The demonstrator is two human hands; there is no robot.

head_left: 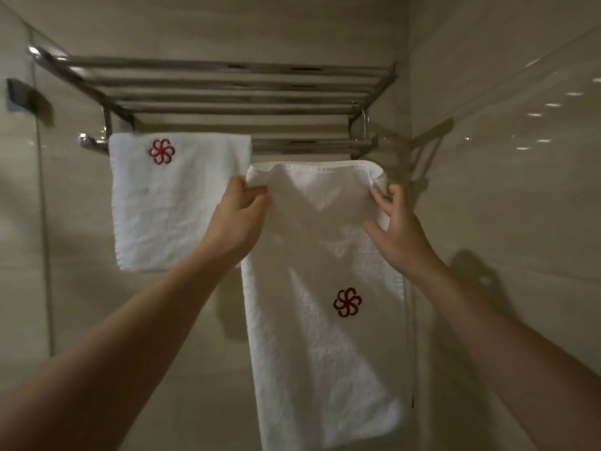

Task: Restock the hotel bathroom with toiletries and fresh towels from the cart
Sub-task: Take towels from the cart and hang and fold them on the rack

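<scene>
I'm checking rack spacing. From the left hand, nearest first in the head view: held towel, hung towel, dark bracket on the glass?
1. Held towel: gripped by the left hand at its top-left corner.
2. Hung towel: just to the hand's left.
3. Dark bracket: far upper left.

White, red and shiny silver

The small towel at 10 o'clock is white, with a bright red swirly flower at its 12 o'clock. The long towel at 5 o'clock is white too, with a dark red flower and a dotted line of stitches along its top edge. The rack at 12 o'clock is shiny silver. The wall is plain pale beige.
</scene>
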